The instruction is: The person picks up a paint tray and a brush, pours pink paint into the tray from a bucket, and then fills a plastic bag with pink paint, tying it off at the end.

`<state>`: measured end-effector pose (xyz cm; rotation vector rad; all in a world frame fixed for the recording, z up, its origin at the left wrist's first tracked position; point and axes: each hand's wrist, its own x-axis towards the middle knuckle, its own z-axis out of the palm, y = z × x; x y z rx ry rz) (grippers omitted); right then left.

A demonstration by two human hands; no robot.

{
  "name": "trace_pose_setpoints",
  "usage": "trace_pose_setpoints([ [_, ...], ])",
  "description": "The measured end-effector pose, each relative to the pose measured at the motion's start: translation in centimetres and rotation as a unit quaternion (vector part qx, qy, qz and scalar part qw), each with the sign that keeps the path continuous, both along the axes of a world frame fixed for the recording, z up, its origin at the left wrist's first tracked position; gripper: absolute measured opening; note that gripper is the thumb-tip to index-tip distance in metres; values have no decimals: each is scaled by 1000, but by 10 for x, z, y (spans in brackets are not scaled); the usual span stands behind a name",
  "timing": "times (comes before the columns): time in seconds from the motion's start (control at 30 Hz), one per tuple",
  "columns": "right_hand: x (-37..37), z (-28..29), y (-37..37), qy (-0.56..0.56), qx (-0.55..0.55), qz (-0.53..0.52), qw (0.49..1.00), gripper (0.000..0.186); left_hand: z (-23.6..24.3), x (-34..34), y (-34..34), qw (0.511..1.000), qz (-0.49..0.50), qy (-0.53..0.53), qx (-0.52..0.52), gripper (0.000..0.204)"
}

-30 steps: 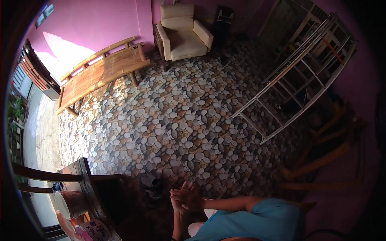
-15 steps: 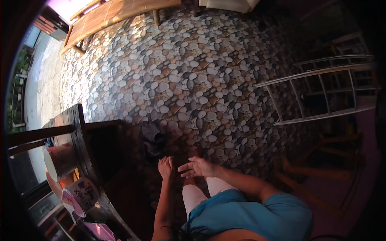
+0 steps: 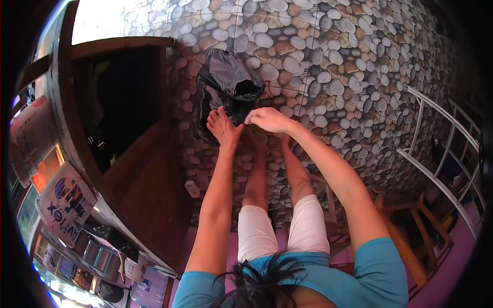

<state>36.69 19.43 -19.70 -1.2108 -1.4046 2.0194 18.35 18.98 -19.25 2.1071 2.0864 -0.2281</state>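
A black plastic bag (image 3: 226, 74) lies crumpled on the pebble-patterned floor in front of my feet, its dark mouth facing me. My left hand (image 3: 225, 128) reaches over the bag's near edge with its fingers apart and the thumb pointing toward my other hand. I cannot tell whether it touches the plastic. Just right of it, my right hand (image 3: 269, 119) has its fingers bent and drawn together, the tips close to my left thumb. Whatever is between those fingertips, if anything, is hidden.
A dark wooden cabinet (image 3: 149, 190) stands close on my left, with white printed buckets (image 3: 67, 203) beside it. At the right are a metal ladder (image 3: 436, 169) and a wooden frame (image 3: 405, 246). A small pale block (image 3: 192, 189) lies near the cabinet.
My view has tilted down and come closer to the floor and bag. Both hands have moved forward to the bag; the left fingers have spread, and the right ones have drawn together.
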Motion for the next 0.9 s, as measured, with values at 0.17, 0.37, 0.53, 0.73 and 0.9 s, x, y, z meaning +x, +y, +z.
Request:
trace_pose_setpoints([
  [0.17, -61, -60, 46, -218, 193, -127, 948, 67, -30, -94, 3, 995, -92, -16, -33, 32],
  [0.37, -28, -38, 94, -194, 214, -158, 944, 70, 14, -131, 42, 997, -26, -69, -35, 39],
  [0.53, -53, -38, 89, -305, 265, -20, 915, 51, 5, -165, 61, 994, 15, -87, -66, 56],
  [0.73, -101, -70, 109, -193, 402, -159, 881, 36, 15, -148, 76, 997, 62, -12, -52, 98],
  [0.9, -64, -90, 141, -367, 322, -74, 870, 57, 16, -148, 82, 999, 15, -28, -37, 116],
])
